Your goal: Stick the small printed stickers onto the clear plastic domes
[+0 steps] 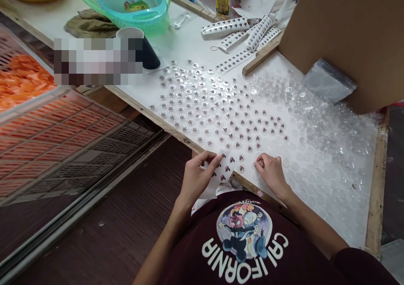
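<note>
Near the front edge of the white table, my left hand (200, 171) grips a sheet of stickers (225, 167) between thumb and fingers; small dark printed figures cover it. To its right, my right hand (269, 171) is pinched closed just above the tabletop. Whatever lies between those fingertips, if anything, is too small to make out. Beyond both hands spread many clear round discs bearing the same printed figure (206, 104). Plain clear discs (315, 167) lie scattered to the right of my right hand, and more are heaped behind them (318, 104).
Rolled sticker sheets (233, 26) lie at the back by a bottle of yellow liquid (222, 1). A dark cup (147, 51) and a turquoise basket (132, 15) stand back left. Cardboard (341, 32) rises at right. A crate (63, 137) holds orange pieces. Wooden strips edge the table.
</note>
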A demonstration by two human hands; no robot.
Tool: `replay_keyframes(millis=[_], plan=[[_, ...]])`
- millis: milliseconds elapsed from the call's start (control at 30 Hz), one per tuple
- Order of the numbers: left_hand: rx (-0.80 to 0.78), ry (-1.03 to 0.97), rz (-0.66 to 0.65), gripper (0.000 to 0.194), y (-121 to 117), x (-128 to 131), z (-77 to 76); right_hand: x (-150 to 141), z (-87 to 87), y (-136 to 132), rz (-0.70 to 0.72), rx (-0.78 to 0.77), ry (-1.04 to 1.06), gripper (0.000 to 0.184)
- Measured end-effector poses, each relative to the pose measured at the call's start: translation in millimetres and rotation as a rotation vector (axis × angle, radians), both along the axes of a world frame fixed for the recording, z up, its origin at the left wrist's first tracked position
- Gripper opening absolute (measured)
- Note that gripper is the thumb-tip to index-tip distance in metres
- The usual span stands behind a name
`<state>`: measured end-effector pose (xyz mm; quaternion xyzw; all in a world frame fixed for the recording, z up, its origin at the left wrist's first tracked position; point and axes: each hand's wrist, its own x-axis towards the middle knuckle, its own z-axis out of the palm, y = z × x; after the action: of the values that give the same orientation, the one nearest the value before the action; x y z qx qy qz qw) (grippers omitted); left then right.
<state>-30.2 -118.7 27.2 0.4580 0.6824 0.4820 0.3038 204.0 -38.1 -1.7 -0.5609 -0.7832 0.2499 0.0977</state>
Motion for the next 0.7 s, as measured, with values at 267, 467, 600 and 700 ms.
replay_keyframes(millis=[267,467,600,700], plan=[[0.019,-0.051,-0.074,0.024,2,19,4.6,-21,29.2,-16,0.002,-0.085,0.486,0.024],[0.014,-0.097,-0.106,0.019,3,25,6.8,-40,35.5,-25,0.015,-0.266,0.616,0.014],[-0.006,-0.123,-0.132,0.027,4,25,6.9,-39,31.5,-25,0.053,-0.304,0.598,0.018],[-0.004,-0.113,-0.094,0.032,5,26,6.6,-36,31.6,-26,0.007,-0.202,0.563,0.016]])
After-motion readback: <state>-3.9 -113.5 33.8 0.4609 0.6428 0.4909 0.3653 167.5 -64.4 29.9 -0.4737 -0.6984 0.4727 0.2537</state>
